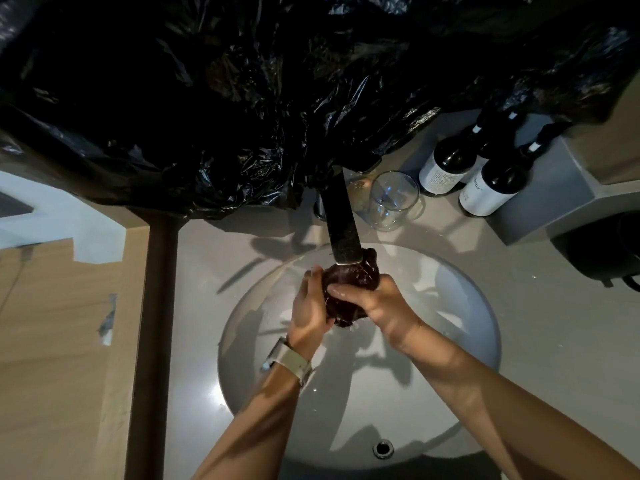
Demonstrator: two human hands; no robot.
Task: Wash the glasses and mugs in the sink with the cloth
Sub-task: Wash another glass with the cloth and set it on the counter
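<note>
A dark maroon cloth [349, 277] is bunched into a wad right under the spout of the dark faucet [341, 223], over the round white sink [460, 327]. My left hand [309, 308] grips the wad from the left and wears a pale watch at the wrist. My right hand [372, 299] wraps it from the right, fingers across its front. A clear glass [393, 199] stands on the counter behind the basin, right of the faucet. A second clear glass [360, 188] sits partly hidden behind the faucet. No mug is visible.
Black plastic sheeting [277, 98] covers the whole back of the view above the faucet. Three dark bottles with white labels [485, 178] stand at the back right beside a grey block. A dark appliance [609, 251] sits at the right edge. A dark post [152, 341] runs down the left.
</note>
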